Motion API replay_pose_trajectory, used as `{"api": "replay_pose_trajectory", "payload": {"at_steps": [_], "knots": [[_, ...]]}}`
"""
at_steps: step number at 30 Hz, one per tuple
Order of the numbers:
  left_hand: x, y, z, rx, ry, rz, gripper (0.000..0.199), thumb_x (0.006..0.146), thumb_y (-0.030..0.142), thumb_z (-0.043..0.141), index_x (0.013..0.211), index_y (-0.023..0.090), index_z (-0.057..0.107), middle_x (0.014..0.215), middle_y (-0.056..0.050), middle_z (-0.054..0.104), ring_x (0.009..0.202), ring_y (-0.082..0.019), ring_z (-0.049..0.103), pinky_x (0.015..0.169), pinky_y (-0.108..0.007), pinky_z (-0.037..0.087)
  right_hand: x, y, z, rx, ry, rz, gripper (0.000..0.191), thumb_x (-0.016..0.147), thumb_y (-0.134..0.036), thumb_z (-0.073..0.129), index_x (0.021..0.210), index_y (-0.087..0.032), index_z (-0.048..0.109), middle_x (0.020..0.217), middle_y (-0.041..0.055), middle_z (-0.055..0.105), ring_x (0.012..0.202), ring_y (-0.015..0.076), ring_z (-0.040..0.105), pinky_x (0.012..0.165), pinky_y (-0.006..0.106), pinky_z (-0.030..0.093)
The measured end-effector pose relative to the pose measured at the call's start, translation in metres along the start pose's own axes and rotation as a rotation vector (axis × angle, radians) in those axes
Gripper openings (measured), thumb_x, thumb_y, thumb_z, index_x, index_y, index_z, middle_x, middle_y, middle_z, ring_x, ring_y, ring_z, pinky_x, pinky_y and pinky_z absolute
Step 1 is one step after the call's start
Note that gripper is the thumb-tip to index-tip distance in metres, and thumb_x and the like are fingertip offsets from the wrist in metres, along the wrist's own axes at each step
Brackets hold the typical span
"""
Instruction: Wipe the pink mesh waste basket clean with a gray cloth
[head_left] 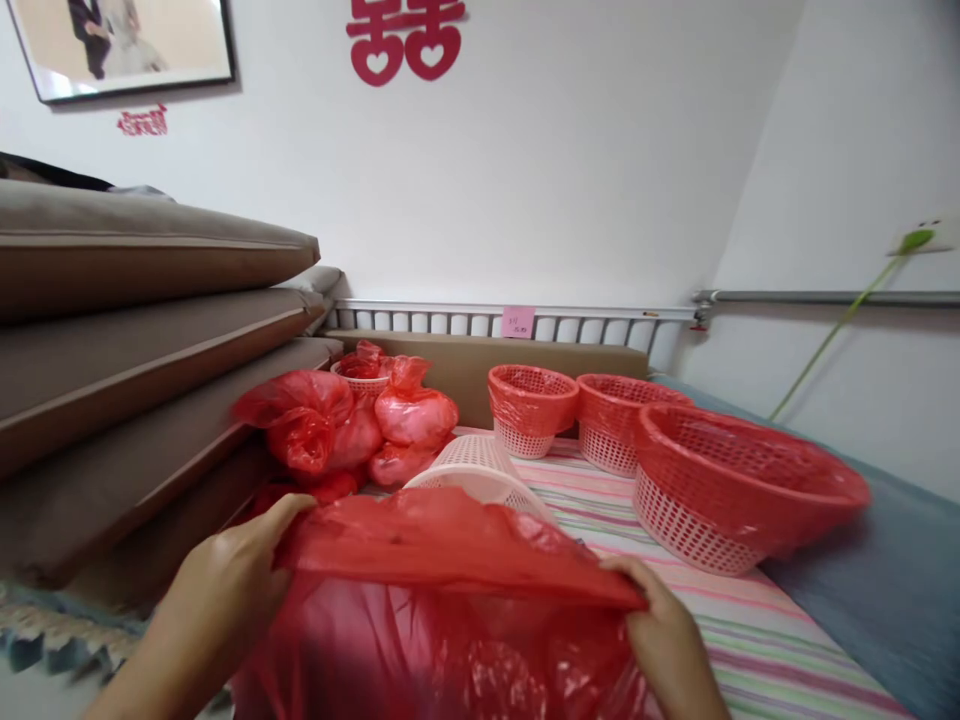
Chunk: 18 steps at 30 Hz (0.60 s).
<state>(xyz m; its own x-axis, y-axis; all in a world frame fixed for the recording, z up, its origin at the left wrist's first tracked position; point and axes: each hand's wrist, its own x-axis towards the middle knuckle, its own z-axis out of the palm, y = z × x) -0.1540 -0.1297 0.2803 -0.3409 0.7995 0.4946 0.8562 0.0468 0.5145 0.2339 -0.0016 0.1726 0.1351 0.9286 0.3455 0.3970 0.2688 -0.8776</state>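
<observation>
A red plastic bag (450,620) is stretched wide between my two hands at the front. My left hand (240,560) pinches one corner of its top edge. My right hand (652,610) grips the opposite end of that edge. Just behind the bag, a white mesh basket (480,470) lies tipped on its side, its rim partly hidden by the plastic. To the right stand three upright mesh baskets with red bags folded over their rims: a small basket (529,400), a middle basket (619,425) and a large near basket (720,490).
Several knotted red bags (416,410) sit at the back left, near another lined basket (360,375). Stacked cushions (135,350) rise on the left. A striped sheet (780,630) covers the surface. A radiator (450,320) runs along the wall; a green cord (840,325) hangs at right.
</observation>
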Motion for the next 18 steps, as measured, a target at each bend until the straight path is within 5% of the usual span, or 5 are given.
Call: {"api": "replay_pose_trajectory", "payload": {"at_steps": [5, 9, 11, 13, 18], "knots": [[-0.005, 0.012, 0.042, -0.285, -0.366, 0.071, 0.018, 0.071, 0.026, 0.049, 0.068, 0.022, 0.066, 0.069, -0.005, 0.070, 0.066, -0.023, 0.063, 0.062, -0.027, 0.045, -0.003, -0.028, -0.012, 0.245, 0.208, 0.097, 0.053, 0.049, -0.022, 0.040, 0.100, -0.021, 0.056, 0.097, 0.0063, 0.069, 0.083, 0.0239, 0.064, 0.065, 0.027, 0.049], [-0.008, -0.014, 0.099, -0.413, -0.295, 0.019, 0.029, 0.079, 0.036, 0.044, 0.068, 0.019, 0.064, 0.061, -0.005, 0.064, 0.060, -0.022, 0.060, 0.061, -0.031, 0.049, -0.011, -0.017, 0.010, 0.212, 0.125, 0.056, 0.044, 0.058, -0.024, 0.046, 0.102, -0.022, 0.054, 0.102, 0.0070, 0.068, 0.090, 0.0247, 0.063, 0.069, 0.027, 0.050], [-0.005, -0.034, 0.124, -0.419, -0.190, 0.013, 0.030, 0.078, 0.038, 0.048, 0.077, 0.019, 0.070, 0.086, -0.011, 0.071, 0.088, -0.028, 0.065, 0.083, -0.039, 0.050, -0.006, -0.003, 0.022, 0.125, 0.105, -0.012, 0.040, 0.064, -0.028, 0.048, 0.104, -0.022, 0.054, 0.106, 0.0066, 0.067, 0.095, 0.0245, 0.062, 0.076, 0.028, 0.050], [0.001, -0.052, 0.147, -0.407, -0.142, -0.009, 0.030, 0.076, 0.038, 0.051, 0.086, 0.021, 0.073, 0.116, -0.012, 0.067, 0.118, -0.032, 0.053, 0.103, -0.045, 0.039, 0.004, 0.011, 0.032, 0.010, 0.107, -0.082, 0.046, 0.067, -0.027, 0.046, 0.112, -0.021, 0.052, 0.110, 0.0067, 0.064, 0.100, 0.0244, 0.061, 0.084, 0.031, 0.048], [0.013, -0.067, 0.194, -0.460, -0.311, -0.065, 0.031, 0.078, 0.041, 0.051, 0.084, 0.023, 0.075, 0.111, -0.010, 0.070, 0.125, -0.032, 0.048, 0.108, -0.045, 0.033, 0.037, 0.033, 0.046, -0.366, 0.081, -0.236, 0.062, 0.070, -0.020, 0.039, 0.131, -0.017, 0.043, 0.114, 0.0100, 0.058, 0.105, 0.0246, 0.058, 0.089, 0.034, 0.046]]}}
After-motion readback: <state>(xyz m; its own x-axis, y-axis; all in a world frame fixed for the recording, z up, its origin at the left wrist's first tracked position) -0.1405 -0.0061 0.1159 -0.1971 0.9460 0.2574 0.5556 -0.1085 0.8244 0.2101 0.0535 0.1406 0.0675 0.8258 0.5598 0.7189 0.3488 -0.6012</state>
